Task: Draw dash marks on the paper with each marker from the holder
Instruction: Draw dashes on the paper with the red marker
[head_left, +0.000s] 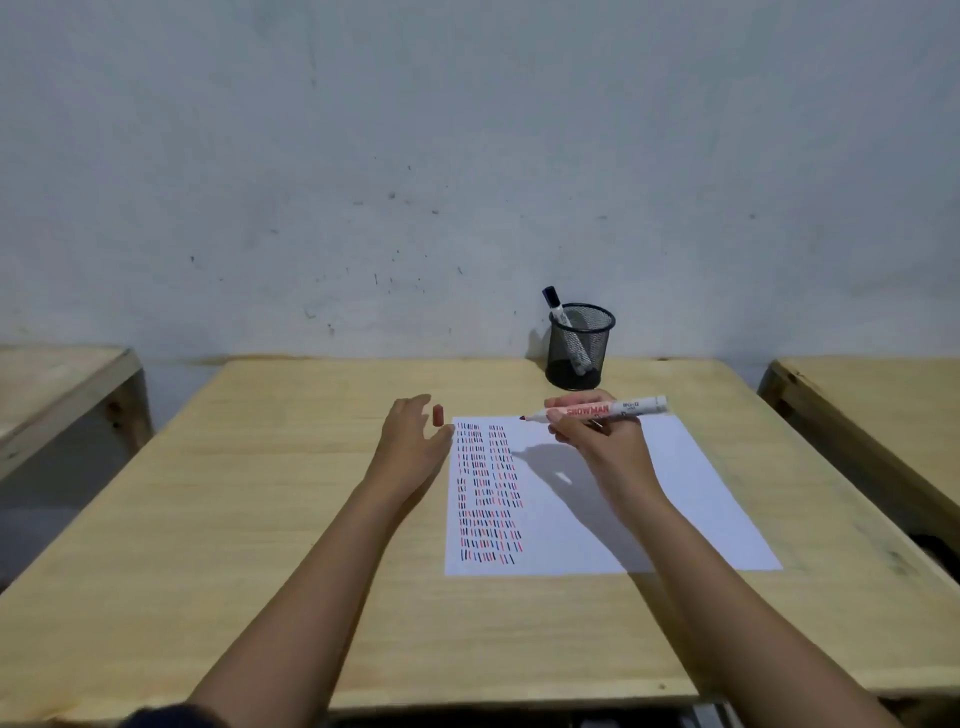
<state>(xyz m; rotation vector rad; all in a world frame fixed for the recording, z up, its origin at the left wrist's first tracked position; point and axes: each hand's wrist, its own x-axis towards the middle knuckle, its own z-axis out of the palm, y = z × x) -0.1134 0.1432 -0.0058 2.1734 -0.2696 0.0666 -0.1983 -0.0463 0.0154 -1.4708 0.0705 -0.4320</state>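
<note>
Pale wood desk (260, 519) against a scuffed white wall (363, 156). Paper (649, 493) w/ dashes at center, holder (580, 353) at 12. Right hand (597, 436) grips uncapped red marker (608, 408); left hand (410, 436) open, cap (439, 414) beside it.

left hand (410, 441) spread, right hand (597, 431) gripping

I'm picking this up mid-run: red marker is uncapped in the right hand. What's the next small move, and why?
Probably lower the red marker so its tip meets the paper just right of the dash columns. The right hand holds it uncapped with the tip at the sheet's top edge, its red cap sits by the open left hand, and white space remains there.
</note>
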